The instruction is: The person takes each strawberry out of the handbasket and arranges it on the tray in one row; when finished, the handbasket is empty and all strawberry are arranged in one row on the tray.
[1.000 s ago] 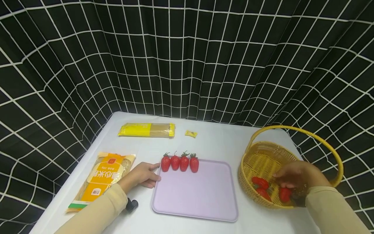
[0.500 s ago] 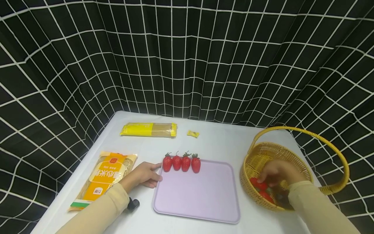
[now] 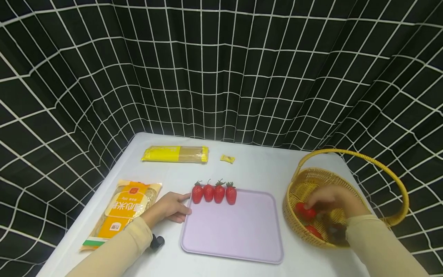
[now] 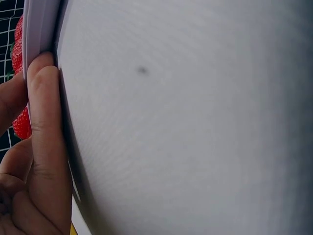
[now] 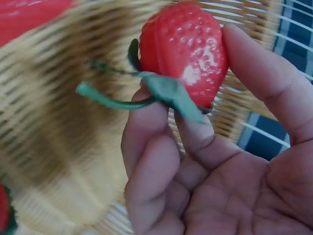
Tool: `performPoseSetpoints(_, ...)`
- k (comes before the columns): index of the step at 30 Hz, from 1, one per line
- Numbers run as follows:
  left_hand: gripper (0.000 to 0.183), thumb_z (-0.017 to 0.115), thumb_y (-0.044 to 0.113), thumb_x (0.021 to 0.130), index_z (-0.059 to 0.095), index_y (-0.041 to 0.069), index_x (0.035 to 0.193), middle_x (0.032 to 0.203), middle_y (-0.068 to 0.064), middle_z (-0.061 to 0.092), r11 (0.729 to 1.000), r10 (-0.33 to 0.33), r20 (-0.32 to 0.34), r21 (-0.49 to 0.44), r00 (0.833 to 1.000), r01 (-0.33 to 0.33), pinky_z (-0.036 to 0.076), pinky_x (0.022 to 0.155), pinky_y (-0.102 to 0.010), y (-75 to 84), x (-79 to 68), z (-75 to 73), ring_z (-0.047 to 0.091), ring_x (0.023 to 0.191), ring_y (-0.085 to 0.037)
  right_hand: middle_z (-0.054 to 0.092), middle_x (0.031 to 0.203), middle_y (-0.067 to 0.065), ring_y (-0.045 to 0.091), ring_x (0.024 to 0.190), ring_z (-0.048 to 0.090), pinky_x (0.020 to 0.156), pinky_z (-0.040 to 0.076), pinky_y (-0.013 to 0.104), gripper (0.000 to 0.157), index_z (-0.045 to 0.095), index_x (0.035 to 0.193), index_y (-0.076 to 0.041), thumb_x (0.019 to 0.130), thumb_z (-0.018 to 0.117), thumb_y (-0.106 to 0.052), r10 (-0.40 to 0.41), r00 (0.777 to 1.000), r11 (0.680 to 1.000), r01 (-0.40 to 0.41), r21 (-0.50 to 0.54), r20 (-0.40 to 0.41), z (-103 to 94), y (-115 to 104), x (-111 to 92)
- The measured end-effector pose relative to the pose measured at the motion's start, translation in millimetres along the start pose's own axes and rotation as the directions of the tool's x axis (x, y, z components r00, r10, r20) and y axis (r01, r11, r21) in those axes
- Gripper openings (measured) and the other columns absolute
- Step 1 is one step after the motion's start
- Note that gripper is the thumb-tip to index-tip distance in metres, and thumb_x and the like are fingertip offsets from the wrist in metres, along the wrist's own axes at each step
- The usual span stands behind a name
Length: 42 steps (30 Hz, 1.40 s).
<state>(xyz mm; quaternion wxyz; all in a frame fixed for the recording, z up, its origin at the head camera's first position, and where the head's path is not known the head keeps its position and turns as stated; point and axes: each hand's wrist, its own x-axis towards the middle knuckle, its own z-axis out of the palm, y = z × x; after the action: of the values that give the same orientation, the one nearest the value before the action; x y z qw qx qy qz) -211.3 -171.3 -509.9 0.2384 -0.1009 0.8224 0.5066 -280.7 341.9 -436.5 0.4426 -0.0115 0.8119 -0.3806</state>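
My right hand (image 3: pixel 330 198) is inside the wicker basket (image 3: pixel 290 215), pinching a red strawberry (image 5: pixel 186 49) with a green stem between thumb and fingers. Below it in the basket lies another strawberry (image 3: pixel 314 231); red edges also show at the left of the right wrist view. My left hand (image 3: pixel 171 207) grips the left edge of a pale purple tray (image 3: pixel 235 231), with fingers on both sides of the rim in the left wrist view. A row of several strawberries (image 3: pixel 219 193) lies along the tray's far left edge, leaves pointing away.
A yellow noodle pack (image 3: pixel 174 154) and a small yellow wrapped candy (image 3: pixel 227 158) lie at the back. An orange-labelled bag (image 3: pixel 122 209) is at the left, with a small black object (image 3: pixel 157 242) by the left sleeve. The basket's tall handle (image 3: pixel 387 173) arches over its right side.
My right hand has moved left inside the basket and taken hold of a strawberry, which is now lifted a little. The left hand and tray have stayed put.
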Motion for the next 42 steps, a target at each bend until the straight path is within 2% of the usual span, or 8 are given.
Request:
performPoseSetpoints(7, 0.075, 0.081, 0.01, 0.079, 0.047, 0.01, 0.146, 0.069, -0.013, 0.065, 1.0, -0.016, -0.01, 0.004, 1.0, 0.016, 0.061, 0.055, -0.033, -2.6, 0.2, -2.1, 0.067, 0.057, -0.019, 0.06, 0.093, 0.01, 0.023, 0.087, 0.055, 0.077, 0.055, 0.035, 0.021, 0.058, 0.102, 0.002, 0.093, 0.064, -0.016, -0.162, 0.987, 0.986, 0.163, 0.034, -0.024, -2.8, -35.7, -32.9)
performPoseSetpoints(11, 0.075, 0.081, 0.009, 0.078, 0.048, 0.011, 0.145, 0.069, -0.013, 0.066, 1.0, -0.017, -0.017, -0.005, 1.0, 0.017, 0.061, 0.055, -0.033, -2.6, 0.5, -2.6, 0.067, 0.057, -0.02, 0.062, 0.104, 0.014, 0.026, 0.093, 0.058, 0.082, 0.057, 0.04, 0.033, 0.059, 0.116, 0.006, 0.092, 0.067, -0.015, -0.277, 0.958, 0.96, 0.279, 0.021, -0.068, 11.1, -63.0, -42.7)
performPoseSetpoints(15, 0.074, 0.081, 0.009, 0.078, 0.048, 0.011, 0.145, 0.069, -0.013, 0.066, 1.0, -0.02, -0.018, -0.009, 1.0, 0.019, 0.061, 0.055, -0.033, -1.8, 1.1, -2.6, 0.067, 0.057, -0.02, 0.056, 0.119, 0.02, 0.028, 0.1, 0.061, 0.09, 0.056, 0.043, 0.053, 0.05, 0.13, 0.007, 0.087, 0.074, -0.013, -0.299, 0.941, 0.945, 0.315, 0.088, -0.156, 33.0, -86.3, -35.7)
performPoseSetpoints(19, 0.074, 0.081, 0.009, 0.079, 0.049, 0.012, 0.145, 0.069, -0.013, 0.067, 1.0, -0.015, -0.014, -0.011, 1.0, 0.015, 0.061, 0.055, -0.032, -2.0, 1.7, -2.6, 0.067, 0.057, -0.02, 0.05, 0.121, 0.025, 0.03, 0.097, 0.064, 0.089, 0.056, 0.043, 0.063, 0.042, 0.131, 0.009, 0.083, 0.078, -0.01, -0.259, 0.945, 0.939, 0.294, 0.177, -0.198, 58.0, -101.4, -14.1)
performPoseSetpoints(23, 0.074, 0.081, 0.009, 0.079, 0.048, 0.012, 0.145, 0.069, -0.013, 0.067, 1.0, -0.013, -0.016, -0.009, 1.0, 0.012, 0.06, 0.055, -0.032, -2.9, 1.0, -3.4, 0.067, 0.057, -0.019, 0.057, 0.116, 0.022, 0.028, 0.097, 0.064, 0.088, 0.057, 0.042, 0.058, 0.05, 0.127, 0.01, 0.082, 0.079, -0.011, -0.234, 0.938, 0.948, 0.279, 0.154, -0.256, 81.2, -111.2, 15.5)
performPoseSetpoints(30, 0.074, 0.08, 0.012, 0.08, 0.047, 0.012, 0.146, 0.074, -0.011, 0.066, 1.0, -0.01, -0.012, 0.01, 1.0, 0.01, 0.061, 0.056, -0.032, -2.0, 0.9, -4.0, 0.067, 0.058, -0.019, 0.064, 0.11, 0.015, 0.026, 0.095, 0.061, 0.086, 0.056, 0.038, 0.051, 0.059, 0.129, 0.001, 0.084, 0.077, -0.013, -0.178, 0.889, 0.984, 0.17, -0.058, -0.421, 108.3, -124.2, 66.6)
performPoseSetpoints(35, 0.074, 0.08, 0.011, 0.08, 0.046, 0.012, 0.147, 0.074, -0.011, 0.068, 1.0, 0.002, 0.01, 0.005, 1.0, -0.002, 0.061, 0.057, -0.033, -1.5, 2.5, -1.9, 0.068, 0.059, -0.02, 0.063, 0.101, 0.015, 0.026, 0.087, 0.06, 0.074, 0.057, 0.035, 0.052, 0.054, 0.124, 0.002, 0.081, 0.079, -0.011, -0.135, 0.84, 0.99, 0.098, -0.098, -0.526, 126.7, -123.3, 85.4)
performPoseSetpoints(42, 0.074, 0.08, 0.011, 0.08, 0.046, 0.011, 0.146, 0.074, -0.01, 0.069, 1.0, -0.007, 0.016, 0.008, 1.0, 0.007, 0.061, 0.058, -0.033, -0.4, 2.0, -0.6, 0.068, 0.059, -0.02, 0.062, 0.096, 0.013, 0.024, 0.082, 0.06, 0.065, 0.056, 0.032, 0.038, 0.057, 0.112, 0.003, 0.081, 0.078, -0.008, -0.098, 0.823, 0.992, 0.039, -0.116, -0.56, 140.9, -120.9, 97.5)
